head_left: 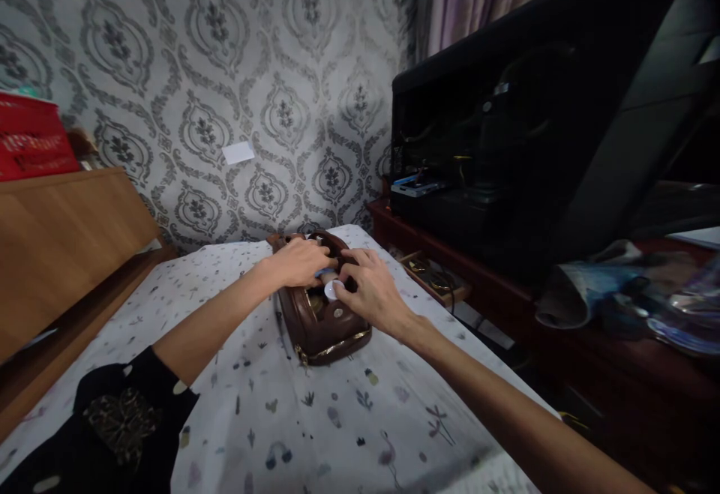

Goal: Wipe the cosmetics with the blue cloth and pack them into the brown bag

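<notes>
A brown leather bag (pixel 320 325) with gold zips lies on a bed sheet (pixel 337 411) printed with small figures. My left hand (pixel 301 260) rests on the bag's far top edge with its fingers curled over it. My right hand (pixel 368 291) lies on the bag's right side and pinches a small white round thing (pixel 331 289) at the bag's opening. Both hands sit close together over the opening. What is inside the bag is hidden.
A wooden headboard (pixel 61 247) with a red box (pixel 31 138) on top stands at the left. A dark wooden desk (pixel 506 291) at the right carries a black computer case (pixel 478 157), cloth and clutter. Patterned wallpaper (pixel 253 67) is behind.
</notes>
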Demonstrator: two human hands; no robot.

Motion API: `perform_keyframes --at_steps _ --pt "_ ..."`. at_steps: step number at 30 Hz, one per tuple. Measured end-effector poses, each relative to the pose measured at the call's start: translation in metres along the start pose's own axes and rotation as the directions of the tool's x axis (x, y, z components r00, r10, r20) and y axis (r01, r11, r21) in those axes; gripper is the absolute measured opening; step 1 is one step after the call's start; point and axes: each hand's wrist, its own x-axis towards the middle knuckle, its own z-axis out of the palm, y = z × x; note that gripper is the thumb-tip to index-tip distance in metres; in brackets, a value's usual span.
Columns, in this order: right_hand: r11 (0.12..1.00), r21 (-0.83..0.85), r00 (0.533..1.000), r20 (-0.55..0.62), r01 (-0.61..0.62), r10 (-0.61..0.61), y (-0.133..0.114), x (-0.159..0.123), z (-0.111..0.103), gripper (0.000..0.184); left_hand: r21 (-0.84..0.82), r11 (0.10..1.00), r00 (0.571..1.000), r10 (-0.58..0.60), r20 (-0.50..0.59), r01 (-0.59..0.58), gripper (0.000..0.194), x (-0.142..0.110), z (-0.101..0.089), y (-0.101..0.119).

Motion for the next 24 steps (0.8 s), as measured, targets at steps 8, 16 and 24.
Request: perform_keyframes --at_steps 8,16,24 --pt "0.991 0.1 0.991 -0.11 0.085 -0.074 0.012 -0.007 0.008 0.01 -0.38 0.92 0.907 -0.234 -0.35 0.091 0.02 -0.014 -0.016 -0.031" --pt "0.983 0.157 0.988 -0.138 0.096 -0.075 0.013 -0.01 0.01 0.011 -0.965 0.261 0.542 -0.814 -0.21 0.018 0.024 -0.017 -0.006 -0.062" --pt "0.968 0.22 0.983 -0.165 0.12 -0.085 0.015 -0.01 0.013 0.013 -0.938 0.166 0.413 -0.91 -0.026 0.306 0.037 0.012 0.026 -0.095"
